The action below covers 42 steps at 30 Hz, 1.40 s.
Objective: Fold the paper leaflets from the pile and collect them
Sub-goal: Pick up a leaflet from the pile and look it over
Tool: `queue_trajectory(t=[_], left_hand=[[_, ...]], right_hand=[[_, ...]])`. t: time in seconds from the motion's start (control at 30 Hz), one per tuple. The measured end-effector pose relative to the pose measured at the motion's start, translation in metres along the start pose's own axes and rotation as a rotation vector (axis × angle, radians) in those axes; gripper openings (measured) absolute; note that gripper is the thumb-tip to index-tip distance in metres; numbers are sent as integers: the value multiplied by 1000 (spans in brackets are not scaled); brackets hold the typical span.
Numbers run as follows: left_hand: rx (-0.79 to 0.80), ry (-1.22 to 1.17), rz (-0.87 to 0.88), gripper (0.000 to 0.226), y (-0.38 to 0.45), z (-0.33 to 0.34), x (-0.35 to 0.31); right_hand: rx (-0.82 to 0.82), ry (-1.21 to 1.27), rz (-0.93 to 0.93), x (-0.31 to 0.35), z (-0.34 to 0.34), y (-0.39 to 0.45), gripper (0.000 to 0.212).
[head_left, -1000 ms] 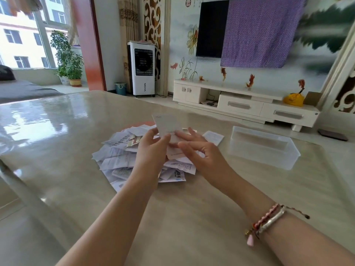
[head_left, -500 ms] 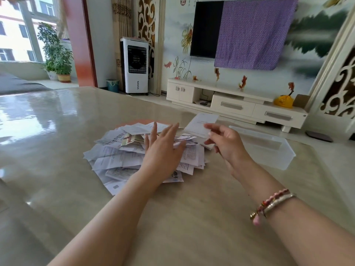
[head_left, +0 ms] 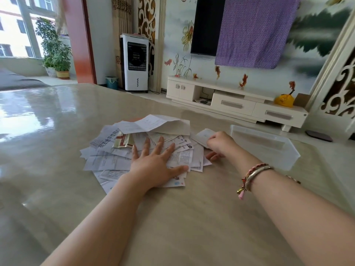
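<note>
Bare glossy table (head_left: 192, 227) fills the lower frame; both forearms are seen crossing it toward mid-frame.

Left hand (head_left: 153, 166) is laid flat, fingers spread and straight, pressing the near right part of the pile (head_left: 119, 152) at centre. Nothing is gripped by it.

Right hand (head_left: 219, 144), centre right, is curled round a small folded leaflet (head_left: 203, 136) at the pile's right edge; how firmly it is pinched cannot be told.

Leaflets are judged light, thin and limp, likely to slide on the polished top and on one another. Creased edges and loose corners are judged best for taking hold. One larger half-open sheet (head_left: 161, 123) stands tented at the far side of the pile.

A clear plastic bin (head_left: 269, 150) sits just right of the right hand, apart from the pile. Open table is seen to the left of the pile and at the near side. The far table edge lies close behind pile and bin, so a pushed sheet could be lost there.
</note>
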<state>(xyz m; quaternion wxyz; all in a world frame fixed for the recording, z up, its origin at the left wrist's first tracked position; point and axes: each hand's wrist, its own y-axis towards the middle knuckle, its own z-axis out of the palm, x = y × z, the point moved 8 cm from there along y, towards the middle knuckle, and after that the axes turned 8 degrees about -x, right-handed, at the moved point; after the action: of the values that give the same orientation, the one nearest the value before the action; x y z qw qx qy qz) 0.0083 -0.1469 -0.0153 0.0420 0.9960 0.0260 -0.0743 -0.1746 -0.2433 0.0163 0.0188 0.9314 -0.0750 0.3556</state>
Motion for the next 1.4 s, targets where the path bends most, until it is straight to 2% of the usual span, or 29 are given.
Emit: queue_trajectory(t=[0.07, 0.2, 0.33, 0.43, 0.53, 0.63, 0.73, 0.83, 0.97, 1.03, 1.13, 1.27, 1.4], left_hand=[[11, -9, -21, 91, 2, -2, 9], [-8, -12, -24, 91, 2, -4, 12], [-79, -51, 0, 88, -1, -10, 12], [-122, -91, 7, 82, -4, -14, 14], [-121, -103, 22, 79, -6, -13, 17], [-104, -121, 35, 80, -7, -11, 23], [-110, -148, 35, 79, -9, -13, 28], [-136, -206, 25, 79, -10, -15, 32], [-182, -328, -17, 82, -9, -19, 34], [-213, -392, -39, 81, -10, -23, 34], [-364, -477, -51, 69, -15, -38, 34], [-541, -680, -85, 57, -23, -62, 42], [-584, -949, -147, 53, -30, -74, 49]], right_hand=[[-43, 8, -81, 7, -4, -2, 28], [-239, 33, -441, 42, -14, -6, 16], [-153, 159, -626, 88, 9, -7, 25], [-20, 93, -634, 110, 38, -4, 48], [33, -4, -547, 116, 61, 7, 78], [61, -121, -458, 112, 78, 19, 91], [60, -264, -471, 106, 89, 20, 83], [48, -264, -486, 99, 96, 20, 67], [29, -79, -517, 99, 78, 11, 40], [2, -44, -560, 99, 66, 4, 38], [-71, -17, -574, 95, 43, -6, 40], [-230, 242, -551, 91, 2, -19, 36], [-275, 462, -557, 76, -25, -52, 31]])
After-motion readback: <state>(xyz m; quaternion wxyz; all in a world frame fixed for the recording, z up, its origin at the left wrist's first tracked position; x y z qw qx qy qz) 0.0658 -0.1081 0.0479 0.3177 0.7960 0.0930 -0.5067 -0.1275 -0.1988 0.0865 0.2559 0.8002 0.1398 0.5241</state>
